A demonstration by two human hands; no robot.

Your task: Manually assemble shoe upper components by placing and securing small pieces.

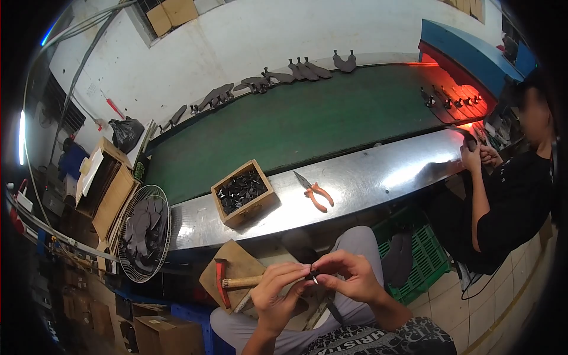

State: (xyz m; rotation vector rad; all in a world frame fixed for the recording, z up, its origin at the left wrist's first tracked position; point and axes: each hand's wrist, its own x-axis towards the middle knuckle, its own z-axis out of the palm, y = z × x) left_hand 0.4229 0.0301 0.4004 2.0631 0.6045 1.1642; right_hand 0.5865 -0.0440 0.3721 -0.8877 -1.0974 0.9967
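Observation:
Over my lap, my left hand [277,297] and my right hand [353,277] are closed with their fingertips together, pinching a small black piece with a shiny bit [314,277]. Its exact kind is too small to tell. Just left of my left hand, a hammer [242,282] with a red head and wooden handle lies on a wooden board [239,254]. On the metal ledge ahead sits a wooden box [249,214] of small black pieces [241,190]. Orange-handled pliers [315,193] lie beside that box.
Beyond the metal ledge [355,171] runs a green conveyor belt [284,130], with dark flat pieces [307,70] along its far edge. A wire basket [144,234] of dark pieces stands left. A green crate [420,257] is at right, near a co-worker [503,189] handling a dark piece.

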